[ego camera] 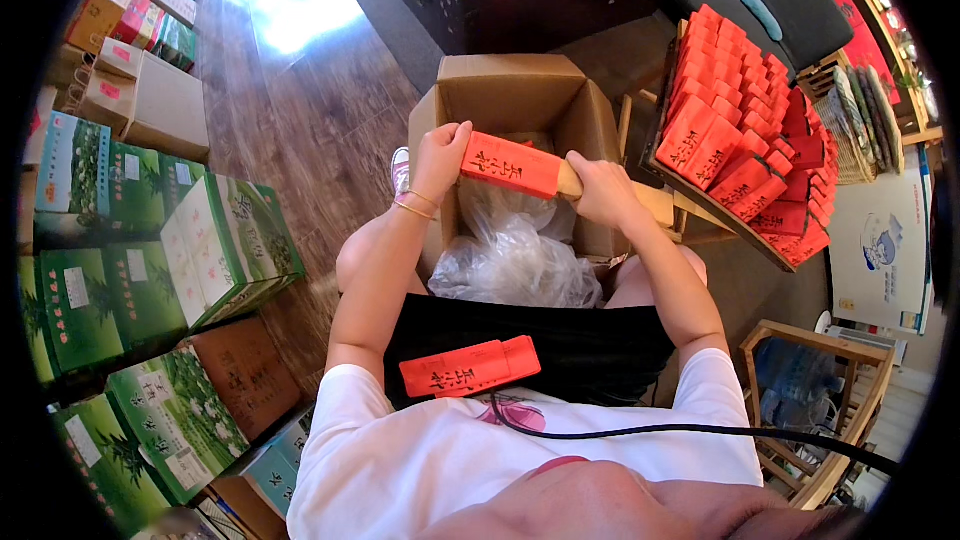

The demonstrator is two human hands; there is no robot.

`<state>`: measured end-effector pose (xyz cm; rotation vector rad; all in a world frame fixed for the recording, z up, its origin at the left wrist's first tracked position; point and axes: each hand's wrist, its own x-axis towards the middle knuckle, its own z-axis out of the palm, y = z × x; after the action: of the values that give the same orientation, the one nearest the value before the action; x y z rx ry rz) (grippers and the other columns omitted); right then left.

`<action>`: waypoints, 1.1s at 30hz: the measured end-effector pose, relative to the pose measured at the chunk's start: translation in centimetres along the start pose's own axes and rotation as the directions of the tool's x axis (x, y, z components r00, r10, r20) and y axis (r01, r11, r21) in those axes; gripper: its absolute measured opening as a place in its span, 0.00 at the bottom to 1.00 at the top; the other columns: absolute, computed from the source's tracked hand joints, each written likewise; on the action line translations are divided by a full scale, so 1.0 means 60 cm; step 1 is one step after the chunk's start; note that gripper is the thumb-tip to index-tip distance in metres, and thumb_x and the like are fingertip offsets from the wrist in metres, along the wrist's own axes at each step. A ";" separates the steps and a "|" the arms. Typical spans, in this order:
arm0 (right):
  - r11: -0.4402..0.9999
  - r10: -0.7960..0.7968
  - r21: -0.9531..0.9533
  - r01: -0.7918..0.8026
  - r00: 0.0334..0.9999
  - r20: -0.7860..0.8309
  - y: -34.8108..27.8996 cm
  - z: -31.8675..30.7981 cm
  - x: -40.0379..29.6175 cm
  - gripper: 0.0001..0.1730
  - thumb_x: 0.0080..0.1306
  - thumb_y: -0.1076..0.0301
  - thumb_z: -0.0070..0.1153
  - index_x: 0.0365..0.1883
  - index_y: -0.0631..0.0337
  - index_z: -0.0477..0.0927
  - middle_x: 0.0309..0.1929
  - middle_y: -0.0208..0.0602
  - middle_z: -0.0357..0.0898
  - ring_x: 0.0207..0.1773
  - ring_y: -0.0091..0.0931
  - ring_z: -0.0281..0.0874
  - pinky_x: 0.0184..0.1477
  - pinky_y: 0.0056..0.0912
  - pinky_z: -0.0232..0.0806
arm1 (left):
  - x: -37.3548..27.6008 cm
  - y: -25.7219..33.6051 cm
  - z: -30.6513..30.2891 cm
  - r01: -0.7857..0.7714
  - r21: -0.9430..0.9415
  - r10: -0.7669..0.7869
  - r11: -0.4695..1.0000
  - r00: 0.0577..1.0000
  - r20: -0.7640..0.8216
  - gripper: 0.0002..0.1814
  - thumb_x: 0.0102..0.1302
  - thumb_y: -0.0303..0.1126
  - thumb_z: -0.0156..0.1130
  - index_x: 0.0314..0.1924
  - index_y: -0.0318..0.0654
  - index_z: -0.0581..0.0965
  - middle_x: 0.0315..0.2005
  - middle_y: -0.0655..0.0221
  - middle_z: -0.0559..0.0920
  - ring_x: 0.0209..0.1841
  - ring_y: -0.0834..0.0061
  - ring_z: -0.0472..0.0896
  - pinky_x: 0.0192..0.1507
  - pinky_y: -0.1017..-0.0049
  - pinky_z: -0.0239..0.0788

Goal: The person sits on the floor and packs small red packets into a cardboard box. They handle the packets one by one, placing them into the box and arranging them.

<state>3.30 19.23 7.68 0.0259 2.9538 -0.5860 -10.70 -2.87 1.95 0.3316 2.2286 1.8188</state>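
Over an open cardboard box (pixel 510 69) between my knees, a red paper sleeve (pixel 510 165) with black brush-style writing is held level. My left hand (pixel 444 154) pinches its left end. At the sleeve's right end, my right hand (pixel 606 191) grips a tan flat piece (pixel 570 181) that sits partly inside the opening; what it is made of cannot be told. Crumpled clear plastic bags (pixel 517 262) lie in the near part of the box. Across my lap rests a small stack of flat red sleeves (pixel 465 369).
To the right, a tilted tray (pixel 720 214) bears rows of red packets (pixel 739 105). Green printed cartons (pixel 225 247) are stacked at left. A dark wooden chest (pixel 540 0) stands ahead. A black cable (pixel 645 431) crosses my chest. A wooden frame (pixel 817 345) holds water bottles.
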 end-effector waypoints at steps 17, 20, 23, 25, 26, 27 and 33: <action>0.998 0.064 -0.028 -0.064 0.998 -0.002 -0.011 0.000 0.002 0.18 0.50 0.74 0.55 0.40 0.60 0.66 0.30 0.53 0.79 0.40 0.50 0.76 0.41 0.53 0.66 | 0.003 -0.012 -0.008 -0.001 0.058 -0.001 0.998 1.000 0.028 0.18 0.71 0.39 0.55 0.29 0.30 0.78 0.22 0.80 0.76 0.25 0.90 0.69 0.28 0.82 0.63; 0.999 0.037 -0.003 -0.037 0.998 0.045 0.000 0.000 0.000 0.18 0.50 0.74 0.54 0.39 0.61 0.66 0.30 0.53 0.79 0.41 0.50 0.76 0.41 0.53 0.66 | -0.003 0.013 -0.005 0.040 0.003 -0.040 0.999 0.998 0.044 0.18 0.71 0.39 0.55 0.29 0.30 0.77 0.21 0.80 0.75 0.25 0.90 0.69 0.29 0.82 0.62; 0.998 -0.018 0.060 0.015 0.999 0.051 0.005 0.004 0.006 0.17 0.50 0.73 0.55 0.39 0.61 0.66 0.32 0.53 0.79 0.41 0.50 0.76 0.41 0.52 0.66 | -0.003 0.013 0.000 -0.017 -0.078 0.014 0.997 0.999 -0.044 0.21 0.69 0.39 0.55 0.23 0.28 0.71 0.14 0.72 0.66 0.21 0.85 0.62 0.24 0.75 0.57; 0.980 -0.072 0.186 0.064 0.997 0.041 0.006 0.000 0.009 0.18 0.51 0.72 0.57 0.38 0.61 0.66 0.33 0.52 0.79 0.42 0.50 0.75 0.42 0.51 0.66 | 0.010 0.011 -0.010 -0.135 -0.021 0.133 0.991 0.988 -0.077 0.20 0.69 0.38 0.56 0.23 0.29 0.70 0.14 0.72 0.65 0.21 0.86 0.60 0.23 0.75 0.55; 0.953 -0.113 0.286 0.100 0.993 0.030 0.005 -0.005 0.009 0.19 0.51 0.70 0.59 0.38 0.62 0.65 0.34 0.52 0.78 0.42 0.50 0.75 0.42 0.50 0.66 | 0.015 0.010 -0.015 -0.192 0.009 0.192 0.981 0.977 -0.091 0.20 0.69 0.37 0.56 0.23 0.29 0.69 0.14 0.72 0.64 0.22 0.86 0.60 0.23 0.75 0.54; 0.914 -0.149 0.383 0.131 0.989 0.018 0.006 -0.007 0.008 0.20 0.50 0.69 0.60 0.38 0.62 0.65 0.34 0.52 0.78 0.42 0.51 0.75 0.42 0.50 0.66 | 0.013 0.023 -0.017 -0.215 0.027 0.217 0.976 0.973 -0.082 0.20 0.69 0.37 0.56 0.23 0.30 0.69 0.14 0.73 0.63 0.22 0.86 0.59 0.22 0.75 0.53; 0.965 -0.116 0.245 0.096 0.991 0.065 -0.012 -0.026 -0.003 0.23 0.50 0.66 0.64 0.38 0.61 0.65 0.34 0.50 0.78 0.42 0.49 0.76 0.41 0.47 0.67 | 0.009 0.052 -0.035 -0.233 -0.042 0.230 0.972 0.971 -0.066 0.16 0.67 0.32 0.56 0.23 0.31 0.69 0.15 0.76 0.65 0.23 0.88 0.61 0.24 0.79 0.53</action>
<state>3.26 19.18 9.37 -0.1297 2.8030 -0.9366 -11.86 -4.01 5.39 0.5546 2.2618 2.0218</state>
